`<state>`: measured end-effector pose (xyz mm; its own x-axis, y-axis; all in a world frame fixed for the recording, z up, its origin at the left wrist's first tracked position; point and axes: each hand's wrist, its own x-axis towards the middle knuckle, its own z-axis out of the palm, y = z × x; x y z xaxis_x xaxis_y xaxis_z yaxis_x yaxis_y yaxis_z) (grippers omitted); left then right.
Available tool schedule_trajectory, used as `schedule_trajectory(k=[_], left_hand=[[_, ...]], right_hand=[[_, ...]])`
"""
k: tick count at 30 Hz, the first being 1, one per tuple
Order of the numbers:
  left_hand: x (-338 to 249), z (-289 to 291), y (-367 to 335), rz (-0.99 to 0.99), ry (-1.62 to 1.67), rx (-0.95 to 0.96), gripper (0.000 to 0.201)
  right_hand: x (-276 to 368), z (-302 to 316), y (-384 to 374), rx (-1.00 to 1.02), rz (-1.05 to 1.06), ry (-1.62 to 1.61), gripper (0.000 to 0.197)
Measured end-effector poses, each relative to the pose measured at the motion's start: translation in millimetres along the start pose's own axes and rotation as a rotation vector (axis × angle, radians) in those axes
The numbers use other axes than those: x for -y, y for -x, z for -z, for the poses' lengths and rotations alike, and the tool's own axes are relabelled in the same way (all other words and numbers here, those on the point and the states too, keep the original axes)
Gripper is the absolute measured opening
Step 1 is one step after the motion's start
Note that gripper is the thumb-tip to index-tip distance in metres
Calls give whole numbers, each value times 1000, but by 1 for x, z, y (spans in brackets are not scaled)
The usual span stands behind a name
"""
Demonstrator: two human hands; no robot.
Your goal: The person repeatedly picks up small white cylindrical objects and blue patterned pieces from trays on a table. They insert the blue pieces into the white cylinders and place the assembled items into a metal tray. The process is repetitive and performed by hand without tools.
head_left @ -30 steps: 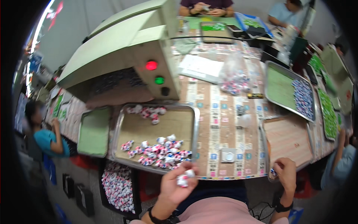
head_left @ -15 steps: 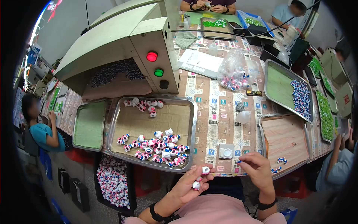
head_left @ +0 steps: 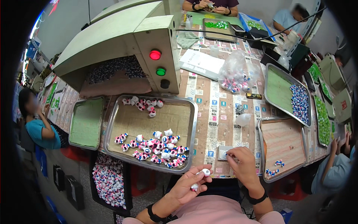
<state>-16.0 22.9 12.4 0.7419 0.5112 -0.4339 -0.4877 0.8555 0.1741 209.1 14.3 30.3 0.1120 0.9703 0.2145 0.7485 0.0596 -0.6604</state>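
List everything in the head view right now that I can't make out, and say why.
All in the head view:
Right hand: its own fingers hide whether it pinches anything.
White dish: its right side, covered by the right hand.
White figures in the left hand: partly wrapped by fingers.
Dark pieces inside the machine: too small and shadowed to tell shapes.
Person across the table: head cut off by the top edge.

At lower centre, the right hand [head_left: 241, 163] partly covers the white dish [head_left: 223, 154]; we cannot tell whether it grips anything. The left hand [head_left: 186, 183] partly hides two white pieces [head_left: 206, 172]. The upper edge crops the purple-shirted person [head_left: 227, 3]; inside the upper-left beige machine [head_left: 156, 37], speckled contents [head_left: 119, 69] are too small to distinguish.
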Motion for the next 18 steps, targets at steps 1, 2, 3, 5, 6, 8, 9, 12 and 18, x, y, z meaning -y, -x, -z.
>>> schedule_trajectory(k=[1,2,3,5,6,8,9,12,18], left_hand=[[0,0,0,0,4,1,36],[-1,-1,1,1,8,1,35],[0,1,0,-6,-1,-6,34],[3,6,0,-20,-20,-18,33],[3,6,-1,-21,-31,-39,32],[5,4,-2,-25,-55,-84,29],[6,6,-3,-24,-49,-57,29],[10,11,-7,-26,-47,-11,31],[10,1,-9,-28,-113,-53,36]], right_hand=[[0,0,-1,8,2,3,14],[1,1,-1,16,1,7,13],[1,2,-2,24,0,10,13],[0,1,0,28,-28,-29,13],[0,1,0,30,-42,-48,14],[3,3,1,11,-81,-109,16],[5,5,2,1,-100,-141,17],[21,17,2,96,-189,-307,20],[39,17,15,165,-196,-558,18]])
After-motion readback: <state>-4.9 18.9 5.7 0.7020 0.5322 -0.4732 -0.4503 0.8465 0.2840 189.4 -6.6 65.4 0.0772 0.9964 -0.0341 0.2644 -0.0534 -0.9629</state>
